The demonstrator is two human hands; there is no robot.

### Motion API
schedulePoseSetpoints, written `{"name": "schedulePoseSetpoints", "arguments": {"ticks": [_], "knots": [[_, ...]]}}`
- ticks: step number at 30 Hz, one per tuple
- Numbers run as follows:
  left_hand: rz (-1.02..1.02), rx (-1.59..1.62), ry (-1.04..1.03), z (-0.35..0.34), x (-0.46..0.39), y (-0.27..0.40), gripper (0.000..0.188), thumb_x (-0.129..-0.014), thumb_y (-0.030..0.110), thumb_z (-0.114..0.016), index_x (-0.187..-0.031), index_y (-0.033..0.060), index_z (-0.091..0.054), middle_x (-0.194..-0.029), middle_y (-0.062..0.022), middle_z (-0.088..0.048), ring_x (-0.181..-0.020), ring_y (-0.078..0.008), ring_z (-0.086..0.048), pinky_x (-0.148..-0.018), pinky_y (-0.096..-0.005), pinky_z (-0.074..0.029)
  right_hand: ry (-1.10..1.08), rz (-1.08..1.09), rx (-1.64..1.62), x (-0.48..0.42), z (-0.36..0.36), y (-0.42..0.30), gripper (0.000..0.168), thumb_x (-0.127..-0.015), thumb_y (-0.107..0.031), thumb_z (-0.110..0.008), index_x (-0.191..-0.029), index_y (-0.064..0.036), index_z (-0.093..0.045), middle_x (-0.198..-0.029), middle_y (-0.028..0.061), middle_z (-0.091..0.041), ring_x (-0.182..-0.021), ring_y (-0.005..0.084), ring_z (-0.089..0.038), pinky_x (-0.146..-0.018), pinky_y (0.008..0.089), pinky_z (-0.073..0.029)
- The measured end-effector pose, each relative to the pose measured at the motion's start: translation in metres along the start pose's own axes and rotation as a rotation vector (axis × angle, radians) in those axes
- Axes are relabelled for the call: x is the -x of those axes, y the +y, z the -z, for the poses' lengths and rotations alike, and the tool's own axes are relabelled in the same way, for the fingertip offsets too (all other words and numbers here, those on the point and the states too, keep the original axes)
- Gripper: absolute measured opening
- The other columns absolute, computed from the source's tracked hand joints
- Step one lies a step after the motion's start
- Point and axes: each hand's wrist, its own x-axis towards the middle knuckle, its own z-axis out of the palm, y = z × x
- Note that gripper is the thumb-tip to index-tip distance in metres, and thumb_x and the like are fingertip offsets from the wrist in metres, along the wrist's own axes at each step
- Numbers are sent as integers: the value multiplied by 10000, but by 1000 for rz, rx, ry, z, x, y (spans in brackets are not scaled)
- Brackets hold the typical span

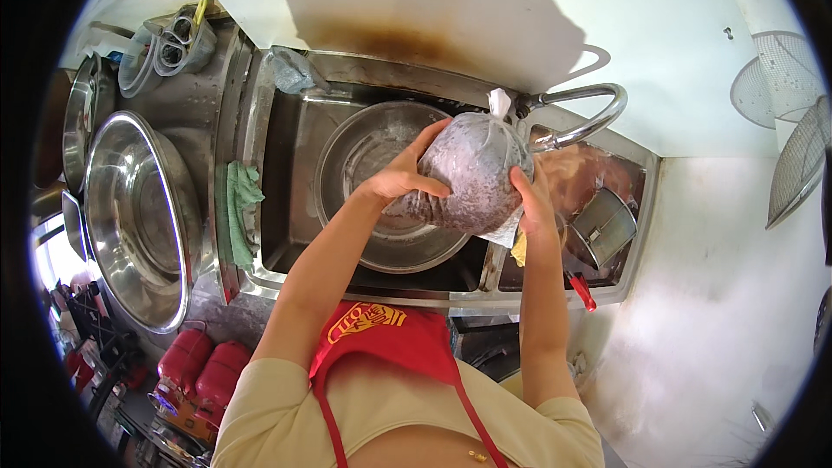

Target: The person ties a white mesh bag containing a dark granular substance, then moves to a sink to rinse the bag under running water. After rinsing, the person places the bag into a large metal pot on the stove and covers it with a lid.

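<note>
My left hand [406,175] and my right hand [534,198] grip a tied, clear plastic bag [478,175] from its two sides. Grayish-brown contents fill the bag; what they are I cannot tell. Its twisted white top points toward the wall. The bag hangs over the right part of a wide round metal basin [380,247], which rests in the left sink compartment [292,208]. To the right of the bag, the chrome faucet [617,104] curves over the right sink compartment [634,192]. Parts of my right fingers are hidden behind the bag.
A metal container [604,227] and a red-handled tool [582,292] are at the right compartment. A green cloth [242,214] lies on the sink's left edge, beside a large steel bowl [140,221]. Plastic containers [185,45] stand at upper left. Mesh strainers [796,156] hang on the right wall.
</note>
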Motion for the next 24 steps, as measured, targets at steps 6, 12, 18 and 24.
{"name": "schedulePoseSetpoints", "arguments": {"ticks": [6,12,18,24], "knots": [[122,51,31,-6,-17,2,1081,-570,220,-890,-1423,20,-257,-1366,-155,-417,-1265,-241,-402,-1072,-363,-296,53,85,341,4,-6,-26,592,-677,-224,-820,-1138,16,-538,-1080,107,-586,-997,178,-556,-872,306,-439],[65,-30,80,-26,-36,7,807,-562,177,-893,-1224,-68,-502,-1071,-141,-632,-992,-210,-601,-902,-335,-465,-111,85,71,1,14,-48,880,-675,-324,-827,-1337,-1,-347,-1230,122,-498,-1132,220,-489,-961,332,-385],[87,-199,3,-25,-52,4,916,-529,277,-908,-1258,-51,-460,-1124,-146,-602,-1046,-225,-566,-932,-337,-436,4,60,206,-6,28,-44,580,-712,-166,-765,-1196,52,-530,-1102,113,-591,-985,198,-569,-870,311,-439],[-26,-347,-23,-21,-67,5,1014,-505,322,-904,-1317,-22,-404,-1177,-146,-576,-1093,-235,-543,-960,-340,-419,103,9,107,-10,21,-27,412,-805,-101,-646,-1169,55,-531,-1030,85,-615,-913,158,-584,-794,275,-450]]}}
